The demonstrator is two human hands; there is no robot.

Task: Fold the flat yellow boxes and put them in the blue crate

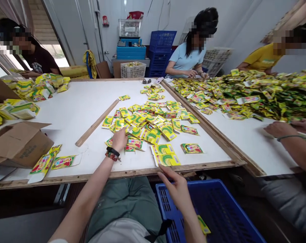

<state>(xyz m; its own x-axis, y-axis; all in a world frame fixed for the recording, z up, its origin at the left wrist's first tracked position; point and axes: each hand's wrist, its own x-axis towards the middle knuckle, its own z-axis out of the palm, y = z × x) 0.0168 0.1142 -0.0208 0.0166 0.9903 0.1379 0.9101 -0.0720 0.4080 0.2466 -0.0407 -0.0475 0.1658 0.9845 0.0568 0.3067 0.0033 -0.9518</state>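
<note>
My left hand, with a dark band and beads at the wrist, reaches into a loose pile of small yellow-green cartons on the white table. Its fingers are curled down at a carton on the near left side of the pile and partly hidden. My right hand is at the table's front edge, thumb and fingers apart, holding nothing. Its fingertips are close to two flat cartons lying one before the other; whether they touch is unclear. A single carton with a red and green picture lies to their right.
A blue crate stands below the table edge at right. A wooden strip lies left of the pile; an open cardboard box sits farther left. Beyond a wooden divider is a large packet heap. Several people work around the table.
</note>
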